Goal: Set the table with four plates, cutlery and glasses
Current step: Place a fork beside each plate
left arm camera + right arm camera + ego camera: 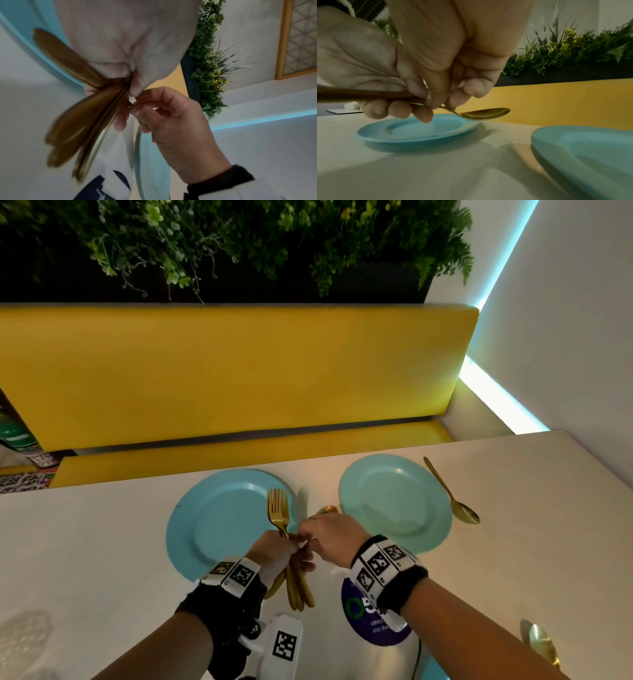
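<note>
Two blue plates lie on the white table (102, 542): the left plate (219, 529) and the right plate (394, 501). My left hand (284, 546) grips a bundle of gold cutlery (298, 587), fork tines (279, 508) pointing up over the left plate's right edge. My right hand (308, 539) touches the bundle and pinches one gold spoon near its neck. That spoon's bowl (485, 113) hangs above the gap between the plates. In the left wrist view the blurred handles (77, 121) fan out of my left fist. A placed spoon (452, 494) lies right of the right plate.
Another gold spoon (543, 642) lies at the table's near right. A round purple sticker (376, 631) is on the table under my right wrist. A yellow bench (222, 371) runs behind the table's far edge, plants above it, and a white wall stands on the right.
</note>
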`<control>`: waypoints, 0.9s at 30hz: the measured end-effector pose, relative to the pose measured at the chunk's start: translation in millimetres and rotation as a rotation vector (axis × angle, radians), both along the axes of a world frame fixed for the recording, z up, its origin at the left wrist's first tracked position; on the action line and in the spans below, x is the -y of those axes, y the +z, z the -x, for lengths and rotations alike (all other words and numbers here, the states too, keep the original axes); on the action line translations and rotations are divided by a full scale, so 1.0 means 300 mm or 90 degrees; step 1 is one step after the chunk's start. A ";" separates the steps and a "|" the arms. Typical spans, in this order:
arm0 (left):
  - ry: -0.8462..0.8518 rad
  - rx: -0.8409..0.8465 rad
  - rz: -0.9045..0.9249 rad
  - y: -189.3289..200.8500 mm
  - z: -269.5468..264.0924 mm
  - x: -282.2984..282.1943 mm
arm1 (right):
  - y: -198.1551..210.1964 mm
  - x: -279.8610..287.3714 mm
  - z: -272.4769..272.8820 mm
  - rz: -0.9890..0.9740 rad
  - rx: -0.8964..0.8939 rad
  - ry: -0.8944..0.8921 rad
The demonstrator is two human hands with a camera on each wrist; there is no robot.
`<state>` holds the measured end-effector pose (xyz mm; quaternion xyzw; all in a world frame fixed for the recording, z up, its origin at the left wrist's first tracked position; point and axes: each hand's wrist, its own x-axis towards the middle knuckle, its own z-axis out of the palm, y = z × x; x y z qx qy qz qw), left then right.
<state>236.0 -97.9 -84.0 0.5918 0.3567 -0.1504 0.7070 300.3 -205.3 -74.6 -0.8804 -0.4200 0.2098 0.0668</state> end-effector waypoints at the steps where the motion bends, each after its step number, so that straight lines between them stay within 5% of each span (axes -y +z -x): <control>1: 0.001 0.000 0.005 -0.002 0.003 -0.003 | 0.001 0.003 0.001 0.016 0.004 0.009; 6: -0.025 -0.028 -0.011 -0.002 0.013 -0.018 | 0.024 0.013 0.007 0.082 -0.022 0.053; 10: -0.009 -0.011 -0.147 -0.009 -0.001 -0.070 | 0.028 0.042 -0.008 0.139 -0.002 0.039; 16: 0.193 0.039 -0.134 0.013 -0.008 -0.183 | 0.028 0.062 -0.061 0.121 0.024 -0.198; 22: 0.226 0.029 -0.061 0.008 0.022 -0.207 | -0.092 -0.049 -0.118 0.140 -0.106 -0.422; 27: 0.213 0.017 -0.039 -0.007 0.050 -0.214 | -0.124 -0.112 -0.123 0.153 -0.174 -0.479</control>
